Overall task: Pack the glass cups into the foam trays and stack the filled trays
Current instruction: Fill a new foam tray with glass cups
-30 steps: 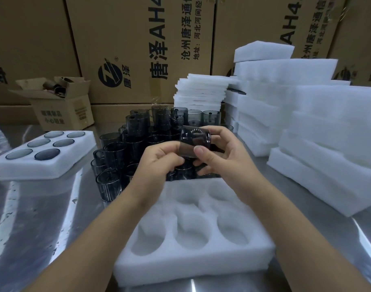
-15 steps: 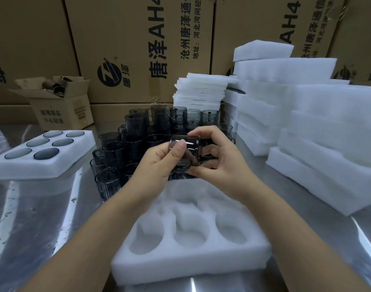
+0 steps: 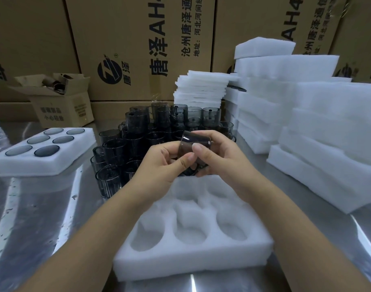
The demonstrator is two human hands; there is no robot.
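Head view: both grips grasp one smoky glass cup [image 3: 194, 141], tilted on its side in the air just above the far edge of the empty foam tray [image 3: 201, 257]. The left grip [image 3: 161, 163] pinches the cup from the left with its thumb and fingertips. The right grip [image 3: 220, 157] wraps it from the right, with the thumb laid across the cup's wall and the fingers curled behind.

The empty foam tray lies on the shiny tabletop [image 3: 33, 218], its round pockets all vacant. Just beyond the tray stands a cluster of cups [image 3: 138, 131], some stacked in two layers. Well to the tray's left sits a filled tray [image 3: 43, 165] with six cups in its pockets. To the tray's right rise stacks of foam [image 3: 327, 144], and behind the tray, past the cups, stands a pile of thin foam sheets [image 3: 201, 89] in front of large cardboard boxes [image 3: 127, 39].
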